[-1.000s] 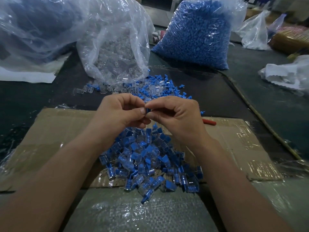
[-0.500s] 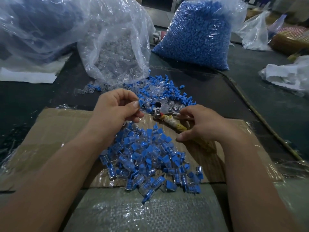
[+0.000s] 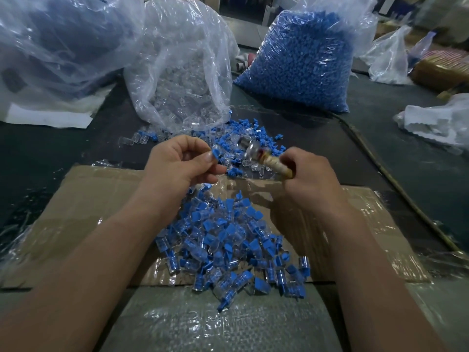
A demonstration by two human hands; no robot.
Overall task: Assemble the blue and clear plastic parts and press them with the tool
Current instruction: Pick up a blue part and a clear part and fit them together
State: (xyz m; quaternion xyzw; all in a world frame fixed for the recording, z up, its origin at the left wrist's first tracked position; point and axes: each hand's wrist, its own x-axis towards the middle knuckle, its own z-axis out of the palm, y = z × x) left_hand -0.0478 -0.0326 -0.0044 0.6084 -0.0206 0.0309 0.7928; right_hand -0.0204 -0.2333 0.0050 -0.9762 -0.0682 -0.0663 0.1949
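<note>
No legible text or labels

hands (image 3: 181,165): 2 | tool (image 3: 269,161): 1 | cardboard (image 3: 101,196): 1 | parts piles (image 3: 228,245): 2

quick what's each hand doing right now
Left hand: pinching a blue and clear part between thumb and fingers.
Right hand: gripping the tool by its handle.
</note>
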